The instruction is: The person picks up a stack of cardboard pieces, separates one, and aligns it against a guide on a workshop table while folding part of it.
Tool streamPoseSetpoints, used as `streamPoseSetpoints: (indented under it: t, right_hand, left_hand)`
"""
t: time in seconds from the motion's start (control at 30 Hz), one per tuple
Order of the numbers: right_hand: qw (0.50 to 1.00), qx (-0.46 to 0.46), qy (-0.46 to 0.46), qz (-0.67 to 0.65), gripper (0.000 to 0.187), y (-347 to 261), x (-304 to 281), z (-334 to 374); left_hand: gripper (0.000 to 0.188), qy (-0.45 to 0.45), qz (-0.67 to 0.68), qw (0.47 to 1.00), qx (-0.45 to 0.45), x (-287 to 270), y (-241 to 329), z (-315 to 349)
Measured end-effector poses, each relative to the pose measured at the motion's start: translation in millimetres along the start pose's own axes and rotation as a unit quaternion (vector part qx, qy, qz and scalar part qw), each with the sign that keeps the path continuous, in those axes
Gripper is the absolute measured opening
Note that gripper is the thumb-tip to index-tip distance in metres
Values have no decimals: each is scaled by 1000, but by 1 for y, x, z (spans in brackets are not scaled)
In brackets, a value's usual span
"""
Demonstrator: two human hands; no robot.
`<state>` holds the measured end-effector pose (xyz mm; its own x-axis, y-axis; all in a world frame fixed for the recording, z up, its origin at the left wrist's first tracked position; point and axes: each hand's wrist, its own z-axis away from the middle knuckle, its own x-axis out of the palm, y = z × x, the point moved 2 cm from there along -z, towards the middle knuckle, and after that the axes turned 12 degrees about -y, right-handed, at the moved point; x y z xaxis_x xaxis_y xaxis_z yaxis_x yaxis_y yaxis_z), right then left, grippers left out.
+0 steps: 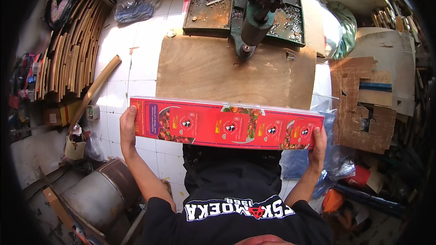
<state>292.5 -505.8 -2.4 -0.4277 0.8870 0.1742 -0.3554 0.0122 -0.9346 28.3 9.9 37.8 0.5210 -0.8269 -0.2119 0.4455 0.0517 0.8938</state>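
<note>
While white square floor tiles [119,91] are seen left of centre, the middle of the frame is taken up by a flat brown plywood board [236,72], scuffed in patches. A dark green cast-metal press [259,29] is seen at top centre, its lower end over the board's upper part. At upper left, brown cardboard slats [75,43] are stacked on edge; a curved tan tube [99,79] is propped beside them. A grey-and-brown metal drum [93,195] is seen lower left. Torn brown cardboard sheets [345,118] are spread at right, crumpled clear plastic film [343,170] below.

Long glossy red rectangular strip [206,129] is held across frame centre, at the board's lower edge, right end slightly lower. Printed with food pictures, round emblems, purple panel near left end. Pale margin visible along upper edge; one layer or several can't be told. Left end is clamped by the left hand [128,127], right end by the right hand [319,145], thumbs on top; hands well apart.

Containers: dark green metal tray with compartments [206,31], top centre, rust-brown inside; small bits and a pale strip are held in the lower compartment. Second dark green metal tray [286,41], right of press: small silvery pieces scattered inside. Small clear plastic tub [92,112] is set at left; contents can't be made out.
</note>
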Motion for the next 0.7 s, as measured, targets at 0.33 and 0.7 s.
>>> streamPoseSetpoints:
  t: [0.33, 0.7]
  right_hand:
    - [997, -14, 30, 67, 44, 6, -4, 3]
    - [994, -31, 48, 90, 44, 10, 0, 5]
  left_hand:
    - [51, 11, -32, 999, 20, -6, -2, -1]
    - [49, 20, -41, 999, 17, -8, -9, 0]
